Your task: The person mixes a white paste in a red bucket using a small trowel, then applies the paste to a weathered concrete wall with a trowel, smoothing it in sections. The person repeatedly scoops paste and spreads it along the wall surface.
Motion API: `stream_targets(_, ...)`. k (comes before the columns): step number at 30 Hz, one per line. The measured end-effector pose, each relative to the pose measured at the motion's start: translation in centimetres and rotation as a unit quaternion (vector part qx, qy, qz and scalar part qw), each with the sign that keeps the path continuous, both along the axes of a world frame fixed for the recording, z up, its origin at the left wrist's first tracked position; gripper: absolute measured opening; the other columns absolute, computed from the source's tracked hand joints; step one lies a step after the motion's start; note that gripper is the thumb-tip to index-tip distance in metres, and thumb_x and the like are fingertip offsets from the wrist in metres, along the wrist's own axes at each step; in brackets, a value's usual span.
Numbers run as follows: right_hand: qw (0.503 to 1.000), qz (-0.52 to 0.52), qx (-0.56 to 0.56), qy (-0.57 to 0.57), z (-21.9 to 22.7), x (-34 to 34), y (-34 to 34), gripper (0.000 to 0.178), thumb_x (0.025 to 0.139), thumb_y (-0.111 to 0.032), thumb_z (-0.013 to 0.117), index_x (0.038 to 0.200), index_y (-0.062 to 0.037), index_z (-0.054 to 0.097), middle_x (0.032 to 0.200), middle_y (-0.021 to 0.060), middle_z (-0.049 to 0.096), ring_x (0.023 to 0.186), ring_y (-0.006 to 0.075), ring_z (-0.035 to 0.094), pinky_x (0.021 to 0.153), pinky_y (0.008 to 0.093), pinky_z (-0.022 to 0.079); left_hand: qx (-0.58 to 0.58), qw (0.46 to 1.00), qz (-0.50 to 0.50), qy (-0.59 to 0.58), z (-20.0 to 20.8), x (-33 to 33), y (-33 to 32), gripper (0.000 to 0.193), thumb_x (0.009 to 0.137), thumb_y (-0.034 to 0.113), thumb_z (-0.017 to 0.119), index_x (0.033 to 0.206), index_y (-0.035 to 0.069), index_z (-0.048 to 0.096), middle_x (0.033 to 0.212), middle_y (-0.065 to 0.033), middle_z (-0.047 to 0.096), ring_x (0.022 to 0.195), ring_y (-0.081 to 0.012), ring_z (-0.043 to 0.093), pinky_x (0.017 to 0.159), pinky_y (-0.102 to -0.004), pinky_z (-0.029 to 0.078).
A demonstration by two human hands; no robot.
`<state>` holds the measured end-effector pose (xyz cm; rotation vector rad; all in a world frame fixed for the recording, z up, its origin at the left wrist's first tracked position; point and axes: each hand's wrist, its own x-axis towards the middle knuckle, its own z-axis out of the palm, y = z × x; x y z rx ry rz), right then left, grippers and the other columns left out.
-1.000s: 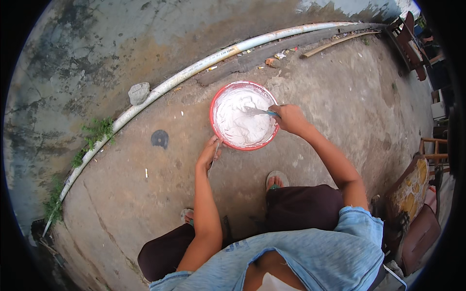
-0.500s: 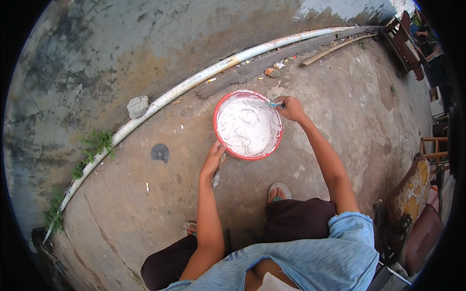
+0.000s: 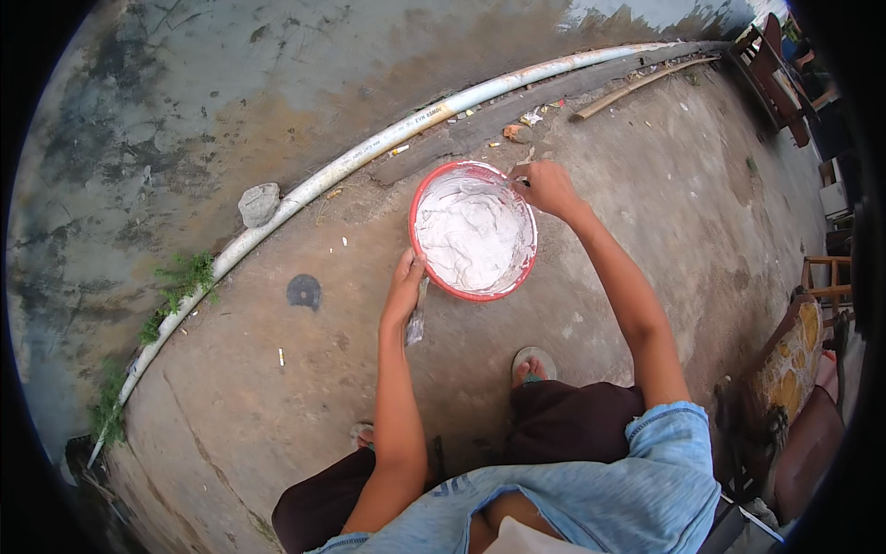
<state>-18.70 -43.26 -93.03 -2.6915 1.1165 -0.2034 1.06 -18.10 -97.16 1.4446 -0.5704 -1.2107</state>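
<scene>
red basin [image 3: 476, 296] of white paste [image 3: 471, 235] is at twelve o'clock from the feet [image 3: 532, 370], above concrete floor [image 3: 351, 388]; whether it rests there, i cannot tell. the left hand [image 3: 403, 288] pinches the rim at eight o'clock and grips a putty knife [image 3: 415, 329] pointing to six, its arm nearly straight. the scraper [image 3: 525, 182], in the paste a second ago, is now out, so stirring seems paused; the right hand [image 3: 546, 191] clenches it, mostly hidden, near half past one, its forearm slanting from five.
</scene>
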Motion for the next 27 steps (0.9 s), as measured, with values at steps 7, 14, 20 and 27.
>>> stream_targets(7, 0.996, -0.017, 0.056, -0.063, -0.5, -0.4, 0.0, 0.017, 0.081, -0.027, 0.073, 0.093, -0.0165, 0.078, 0.076, 0.0152, 0.070, 0.073, 0.0329, 0.068, 0.068, 0.0441, 0.054, -0.047, 0.996, -0.051, -0.064, -0.7, 0.6, -1.0, 0.032, 0.105, 0.030, 0.047, 0.119, 0.004, 0.058, 0.107, -0.0024, 0.060, 0.096, -0.0115, 0.052, 0.088, -0.0300, 0.044)
stream_targets(14, 0.996, -0.088, 0.014, -0.020, 2.1, -1.1, 1.0, 0.018, 0.081, -0.027, 0.073, 0.093, -0.0152, 0.078, 0.078, 0.0139, 0.071, 0.077, 0.0320, 0.069, 0.069, 0.0434, 0.054, -0.048, 0.995, -0.040, -0.084, -0.8, 0.1, -1.3, 0.028, 0.105, 0.028, 0.049, 0.116, 0.003, 0.058, 0.099, -0.0014, 0.059, 0.087, -0.0097, 0.050, 0.080, -0.0275, 0.044)
stream_targets(20, 0.997, -0.049, 0.044, -0.027, 0.4, 0.0, -0.2, 0.018, 0.080, -0.027, 0.073, 0.094, -0.0164, 0.078, 0.083, 0.0149, 0.072, 0.079, 0.0327, 0.069, 0.071, 0.0438, 0.055, -0.055, 0.993, -0.068, -0.083, 0.4, -0.3, -2.4, 0.030, 0.104, 0.029, 0.050, 0.112, 0.002, 0.058, 0.093, -0.0025, 0.058, 0.086, -0.0116, 0.050, 0.080, -0.0282, 0.044)
stream_targets(27, 0.996, -0.081, 0.011, -0.032, 2.4, -0.7, -0.9, 0.017, 0.077, -0.027, 0.076, 0.091, -0.0177, 0.079, 0.078, 0.0135, 0.071, 0.076, 0.0324, 0.069, 0.067, 0.0435, 0.054, -0.040, 0.988, -0.072, -0.132, -0.2, -0.5, -2.9, 0.031, 0.104, 0.030, 0.049, 0.110, 0.000, 0.054, 0.095, -0.0080, 0.058, 0.092, -0.0155, 0.052, 0.086, -0.0310, 0.043)
